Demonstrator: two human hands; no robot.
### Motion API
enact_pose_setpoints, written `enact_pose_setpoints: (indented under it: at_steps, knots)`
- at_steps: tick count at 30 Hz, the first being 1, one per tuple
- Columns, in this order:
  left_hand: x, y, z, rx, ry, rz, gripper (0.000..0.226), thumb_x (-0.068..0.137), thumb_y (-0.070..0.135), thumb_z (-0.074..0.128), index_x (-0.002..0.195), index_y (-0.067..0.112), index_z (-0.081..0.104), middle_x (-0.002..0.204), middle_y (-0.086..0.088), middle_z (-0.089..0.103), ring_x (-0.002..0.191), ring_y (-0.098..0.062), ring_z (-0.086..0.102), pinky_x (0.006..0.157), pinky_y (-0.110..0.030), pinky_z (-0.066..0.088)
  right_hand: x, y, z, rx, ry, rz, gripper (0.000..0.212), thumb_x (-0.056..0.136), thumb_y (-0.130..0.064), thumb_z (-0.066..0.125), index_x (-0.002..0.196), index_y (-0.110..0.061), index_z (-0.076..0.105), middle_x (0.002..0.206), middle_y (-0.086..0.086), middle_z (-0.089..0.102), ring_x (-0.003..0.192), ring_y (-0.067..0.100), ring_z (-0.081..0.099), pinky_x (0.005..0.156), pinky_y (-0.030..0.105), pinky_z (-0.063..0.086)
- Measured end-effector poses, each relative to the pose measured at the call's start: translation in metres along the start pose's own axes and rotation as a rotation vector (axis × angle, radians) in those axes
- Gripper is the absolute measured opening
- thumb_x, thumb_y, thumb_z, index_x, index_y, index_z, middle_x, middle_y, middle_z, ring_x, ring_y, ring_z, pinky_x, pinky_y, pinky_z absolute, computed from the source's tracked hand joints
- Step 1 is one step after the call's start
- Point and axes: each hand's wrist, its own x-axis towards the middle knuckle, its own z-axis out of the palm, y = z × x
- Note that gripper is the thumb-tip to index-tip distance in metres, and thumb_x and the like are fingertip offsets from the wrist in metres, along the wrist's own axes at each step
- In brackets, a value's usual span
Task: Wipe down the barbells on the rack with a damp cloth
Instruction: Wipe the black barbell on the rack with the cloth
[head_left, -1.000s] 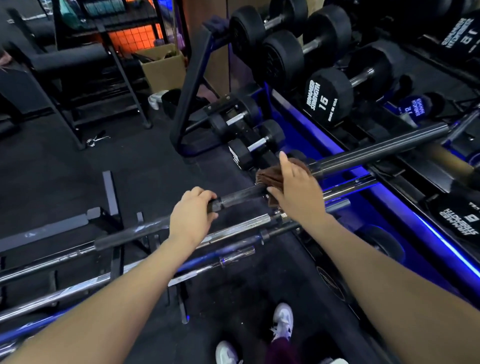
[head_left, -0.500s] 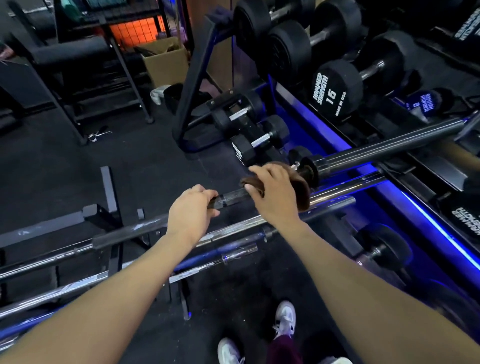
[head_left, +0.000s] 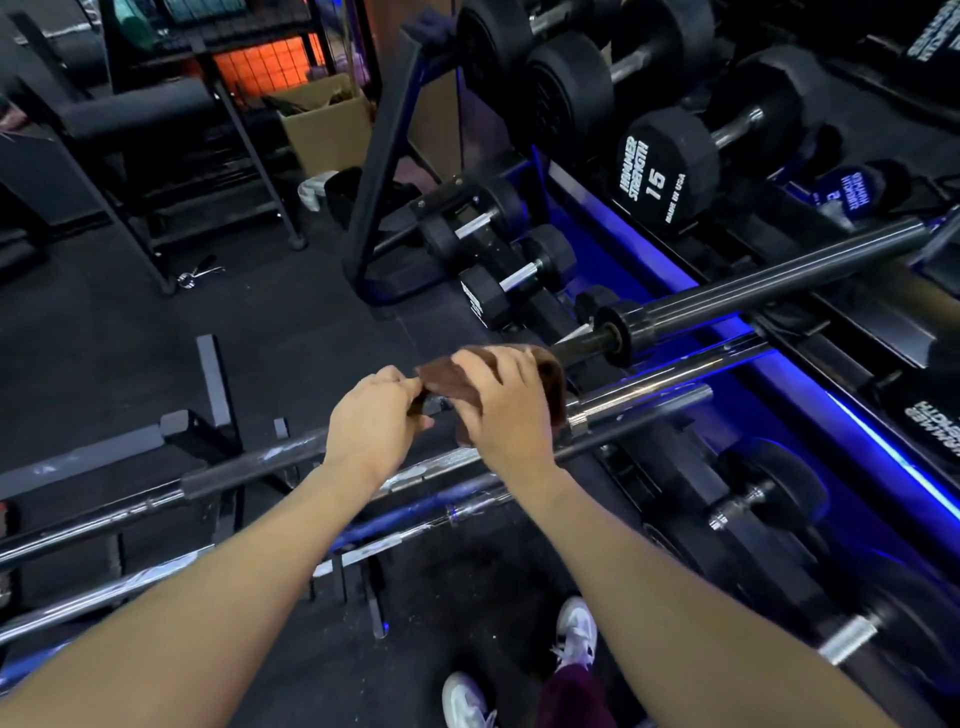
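Observation:
A dark barbell (head_left: 769, 278) runs from lower left to upper right across the view, its thick sleeve at the right. My right hand (head_left: 506, 402) wraps a brown cloth (head_left: 452, 376) around the bar's shaft just left of the collar. Beside it my left hand (head_left: 371, 421) grips the same shaft, its fingertips touching the cloth. Below lie more barbells (head_left: 649, 402), chrome and dark, on a low rack (head_left: 208, 431).
A dumbbell rack (head_left: 670, 163) with black dumbbells, one marked 15, fills the right, lit blue underneath. Small dumbbells (head_left: 498, 280) sit on the floor by a blue A-frame. A cardboard box (head_left: 324, 127) and a bench stand at the back left. My white shoes (head_left: 574, 631) are below.
My right hand has slid the cloth leftward along the shaft, away from the collar, until it meets my left hand, which has stayed gripping the bar.

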Motion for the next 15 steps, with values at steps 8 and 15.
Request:
enact_pose_setpoints:
  at_steps: [8, 15]
  knots:
    - [0.002, -0.005, -0.002, -0.006, -0.035, 0.007, 0.046, 0.090, 0.033, 0.061, 0.134, 0.027, 0.051, 0.121, -0.002, 0.054, 0.113, -0.025, 0.051, 0.089, -0.033, 0.044, 0.011, 0.066, -0.026, -0.063, 0.099, 0.136, 0.039, 0.086, -0.023, 0.057, 0.124, -0.016, 0.056, 0.113, 0.018, 0.057, 0.110, 0.040, 0.048, 0.102, 0.054, 0.038]
    - [0.005, -0.005, -0.004, 0.005, -0.057, 0.003, 0.044, 0.087, 0.034, 0.064, 0.130, 0.026, 0.055, 0.116, -0.003, 0.055, 0.108, -0.026, 0.054, 0.085, -0.032, 0.043, -0.005, -0.009, 0.005, -0.015, 0.108, 0.089, 0.051, 0.071, -0.009, 0.075, 0.119, -0.014, 0.060, 0.111, 0.020, 0.056, 0.110, 0.039, 0.051, 0.103, 0.050, 0.039]
